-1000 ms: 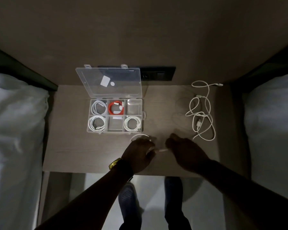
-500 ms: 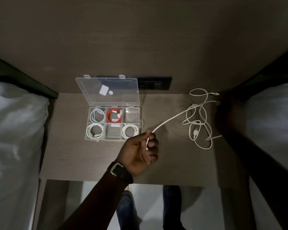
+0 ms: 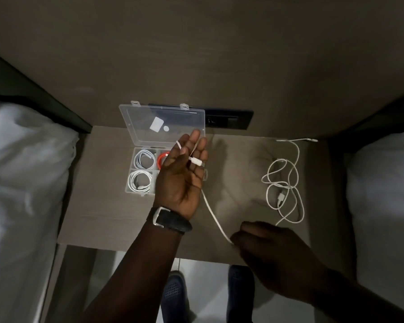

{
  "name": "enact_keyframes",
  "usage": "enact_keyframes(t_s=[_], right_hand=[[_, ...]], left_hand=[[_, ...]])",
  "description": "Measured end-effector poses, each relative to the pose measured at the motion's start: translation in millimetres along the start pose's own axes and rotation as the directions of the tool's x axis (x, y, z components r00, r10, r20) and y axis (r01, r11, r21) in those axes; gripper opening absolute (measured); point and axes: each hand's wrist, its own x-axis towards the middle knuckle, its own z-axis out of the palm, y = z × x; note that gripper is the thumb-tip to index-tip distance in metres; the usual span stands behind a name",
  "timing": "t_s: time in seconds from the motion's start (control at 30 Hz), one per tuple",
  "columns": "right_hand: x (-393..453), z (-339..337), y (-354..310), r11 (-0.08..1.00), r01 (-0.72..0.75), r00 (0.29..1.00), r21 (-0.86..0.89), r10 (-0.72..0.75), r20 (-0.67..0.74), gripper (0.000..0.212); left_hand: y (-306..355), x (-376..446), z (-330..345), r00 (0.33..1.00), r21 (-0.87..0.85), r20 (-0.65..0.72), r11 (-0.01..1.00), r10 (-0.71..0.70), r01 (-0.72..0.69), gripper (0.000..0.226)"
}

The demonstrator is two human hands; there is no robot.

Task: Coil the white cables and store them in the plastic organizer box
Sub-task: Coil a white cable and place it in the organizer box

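My left hand point(image 3: 181, 176) is raised palm up over the clear plastic organizer box point(image 3: 135, 183), fingers stretched, with the plug end of a white cable point(image 3: 214, 216) pinned across them by the thumb. That cable runs down and right to my right hand point(image 3: 264, 243), which pinches it near the table's front edge. The box lid point(image 3: 149, 122) stands open. Two coiled white cables point(image 3: 145, 159) point(image 3: 139, 181) and an orange coil point(image 3: 162, 158) show in its compartments; my hand hides the rest. Another loose white cable point(image 3: 283, 183) lies tangled at the right.
The small wooden table point(image 3: 103, 217) stands between two white beds point(image 3: 21, 194) point(image 3: 383, 194). A dark socket panel point(image 3: 229, 118) sits on the wall behind the box. My shoes point(image 3: 175, 297) show on the floor below the table's front edge.
My left hand has lifted over the box and turned palm up with the cable end across its fingers. My right hand came back from the far right to the front edge, pinching the cable.
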Motion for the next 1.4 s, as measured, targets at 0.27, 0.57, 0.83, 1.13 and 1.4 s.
enact_keyframes(t_s=[0.27,0.57,0.83,1.13,1.4], right_hand=[[58,-93,42,0.995,0.052,0.900,-0.087,-0.084,-0.427,0.018],[81,-14,55,0.955,-0.220,0.916,0.197,0.272,-0.295,0.030],[46,-16,11,0.980,0.000,1.000,0.201,-0.002,0.012,0.029],[100,-64,56,0.984,-0.020,0.945,0.179,0.077,-0.317,0.026],[77,-13,43,0.994,-0.008,0.980,0.108,0.029,-0.195,0.030]], left_hand=[[-32,-38,1,0.969,0.724,0.153,0.690,-0.192,0.022,0.028],[-11,-39,19,0.886,-0.116,0.233,0.893,-0.402,0.435,0.029],[6,-10,-10,0.993,0.329,-0.035,0.940,0.109,-0.091,0.028],[-20,-43,6,0.916,0.317,0.088,0.882,-0.392,0.348,0.048],[53,-27,19,0.998,-0.295,0.016,0.954,0.064,-0.056,0.028]])
